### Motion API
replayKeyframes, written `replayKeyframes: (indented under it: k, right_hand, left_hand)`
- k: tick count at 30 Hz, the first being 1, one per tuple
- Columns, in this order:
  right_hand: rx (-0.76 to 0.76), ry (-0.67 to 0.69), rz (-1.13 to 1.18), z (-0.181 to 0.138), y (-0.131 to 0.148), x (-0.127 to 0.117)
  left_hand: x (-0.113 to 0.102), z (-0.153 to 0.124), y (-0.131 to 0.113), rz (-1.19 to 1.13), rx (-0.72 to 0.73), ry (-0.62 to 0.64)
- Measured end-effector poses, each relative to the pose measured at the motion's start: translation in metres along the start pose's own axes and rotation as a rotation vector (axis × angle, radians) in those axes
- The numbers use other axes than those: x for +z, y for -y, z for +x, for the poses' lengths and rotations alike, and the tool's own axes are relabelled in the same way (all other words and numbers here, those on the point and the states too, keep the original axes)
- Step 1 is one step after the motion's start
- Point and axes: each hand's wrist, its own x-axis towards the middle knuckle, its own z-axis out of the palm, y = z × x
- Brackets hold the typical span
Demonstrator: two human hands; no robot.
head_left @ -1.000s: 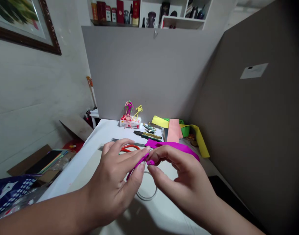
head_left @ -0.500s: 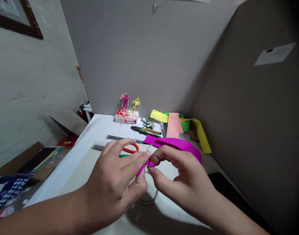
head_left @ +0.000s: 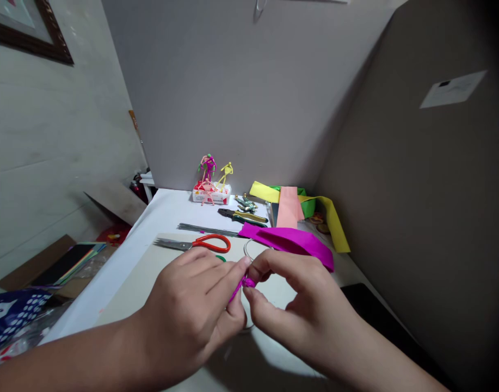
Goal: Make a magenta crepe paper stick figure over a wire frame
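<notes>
My left hand (head_left: 196,305) is closed, thumb and fingers gripping a thin magenta paper-wrapped wire (head_left: 235,291). At the wire's upper end sits a small crumpled magenta knob (head_left: 248,282), which the thumb and index finger of my right hand (head_left: 294,305) pinch. A thin pale wire loop (head_left: 246,249) shows behind and below the fingers; whether it joins the magenta piece is hidden. Just beyond my left hand lie red-handled scissors (head_left: 182,244), with a bit of green handle (head_left: 220,258) beside my fingers. A folded magenta crepe paper strip (head_left: 292,242) lies beyond my right hand.
Pliers (head_left: 243,216) and a bundle of dark wires (head_left: 204,228) lie further back. Several small wrapped-wire figures (head_left: 226,171) stand around a white and red box (head_left: 211,196). Yellow, pink (head_left: 289,209) and green paper strips lie right. Grey partitions (head_left: 249,98) rise behind and right.
Both hands have shifted slightly downward, and my left hand uncovers more of the scissors. The right fingertips, with the magenta knob, are closer to the left ones.
</notes>
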Motion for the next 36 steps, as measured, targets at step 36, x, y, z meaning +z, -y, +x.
replayKeyframes:
  k: [36]
  right_hand:
    - [-0.089, -0.066, 0.235, 0.004, -0.007, 0.007]
  left_hand:
    - [-0.004, 0.006, 0.001, -0.162, -0.09, 0.126]
